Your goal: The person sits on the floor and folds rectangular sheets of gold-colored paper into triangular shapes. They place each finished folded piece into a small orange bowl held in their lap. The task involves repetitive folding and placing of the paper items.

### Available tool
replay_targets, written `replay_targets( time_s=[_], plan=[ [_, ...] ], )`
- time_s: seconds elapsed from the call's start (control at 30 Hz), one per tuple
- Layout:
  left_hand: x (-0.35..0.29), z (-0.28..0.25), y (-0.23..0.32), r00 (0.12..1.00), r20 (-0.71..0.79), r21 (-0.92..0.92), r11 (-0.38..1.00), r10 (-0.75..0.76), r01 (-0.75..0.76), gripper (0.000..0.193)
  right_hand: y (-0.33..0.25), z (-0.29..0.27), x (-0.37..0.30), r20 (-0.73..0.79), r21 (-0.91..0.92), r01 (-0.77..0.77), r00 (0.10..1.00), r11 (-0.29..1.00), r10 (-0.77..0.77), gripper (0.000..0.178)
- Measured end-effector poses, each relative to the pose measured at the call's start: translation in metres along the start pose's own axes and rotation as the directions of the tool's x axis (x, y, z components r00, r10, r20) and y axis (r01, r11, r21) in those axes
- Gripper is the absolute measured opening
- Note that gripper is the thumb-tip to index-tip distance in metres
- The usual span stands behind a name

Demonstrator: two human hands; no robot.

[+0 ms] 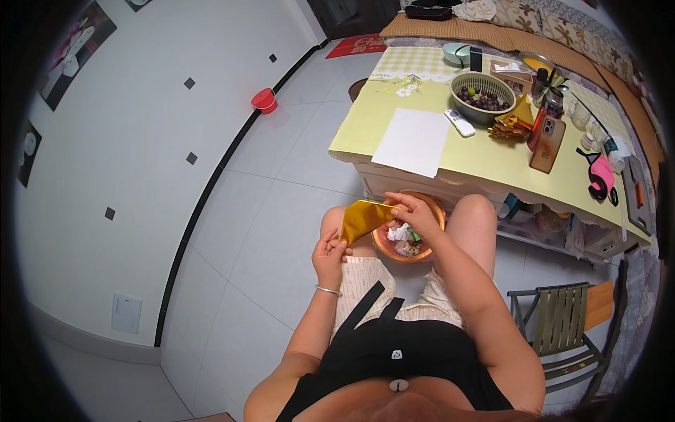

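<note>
A shiny sheet of gold foil paper (365,221), with slanted, folded-looking edges, is stretched between my two hands above my lap. My left hand (329,252) pinches its lower left corner between thumb and fingers. At the upper right end, my right hand (415,213) grips the paper, fingers behind and thumb in front. Below and behind my right hand, between my knees, stands an orange waste bin (410,257) with crumpled white tissue and other scraps in it. The paper and my right hand cover part of its rim.
On the yellow-green table (358,130) ahead lie a white sheet (411,141), a remote control (460,122), a colander (457,88) of grapes, folded gold paper pieces (512,125) and a propped phone (547,145). A folding chair (560,320) stands right, a red bucket (264,100) by the wall.
</note>
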State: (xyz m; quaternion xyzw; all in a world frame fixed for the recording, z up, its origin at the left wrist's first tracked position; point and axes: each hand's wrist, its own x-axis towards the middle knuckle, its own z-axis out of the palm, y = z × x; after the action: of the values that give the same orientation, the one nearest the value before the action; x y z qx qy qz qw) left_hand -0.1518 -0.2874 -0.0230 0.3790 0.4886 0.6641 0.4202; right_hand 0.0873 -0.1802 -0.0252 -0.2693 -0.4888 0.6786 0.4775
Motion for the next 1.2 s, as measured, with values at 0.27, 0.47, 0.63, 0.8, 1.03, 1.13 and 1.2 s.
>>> replay_targets(
  time_s=[0.27,0.47,0.63,0.8,1.03,1.13,1.2],
  plan=[
    [0.007,-0.011,-0.012,1.0,0.011,0.104,0.994,-0.024,0.023,0.013,0.002,-0.014,0.004,0.141,-0.026,-0.123,0.982,0.992,0.126,0.035],
    [0.008,-0.01,-0.01,0.999,0.01,0.094,0.995,-0.043,0.041,0.009,0.004,-0.011,0.003,0.131,0.037,-0.175,0.977,0.984,0.169,0.032],
    [0.01,-0.011,-0.01,0.998,0.019,0.081,0.995,-0.053,0.051,0.01,0.007,-0.014,0.007,0.153,0.262,-0.267,0.96,0.927,0.233,0.03],
    [0.01,-0.01,-0.007,0.998,0.017,0.086,0.994,-0.063,0.061,0.01,0.016,-0.015,0.009,0.124,0.147,-0.233,0.969,0.961,0.216,0.029],
    [0.012,-0.011,-0.007,0.997,0.024,0.084,0.994,-0.078,0.075,0.01,0.017,-0.016,0.01,0.084,0.069,-0.245,0.967,0.967,0.239,0.027],
    [0.013,-0.013,-0.01,0.997,0.035,0.082,0.994,-0.075,0.072,0.01,0.015,-0.014,0.01,0.061,0.058,-0.263,0.964,0.963,0.259,0.028],
    [0.013,-0.012,-0.01,0.997,0.023,0.076,0.994,-0.076,0.074,0.01,0.017,-0.014,0.01,0.06,0.055,-0.255,0.966,0.965,0.252,0.028]
  ],
)
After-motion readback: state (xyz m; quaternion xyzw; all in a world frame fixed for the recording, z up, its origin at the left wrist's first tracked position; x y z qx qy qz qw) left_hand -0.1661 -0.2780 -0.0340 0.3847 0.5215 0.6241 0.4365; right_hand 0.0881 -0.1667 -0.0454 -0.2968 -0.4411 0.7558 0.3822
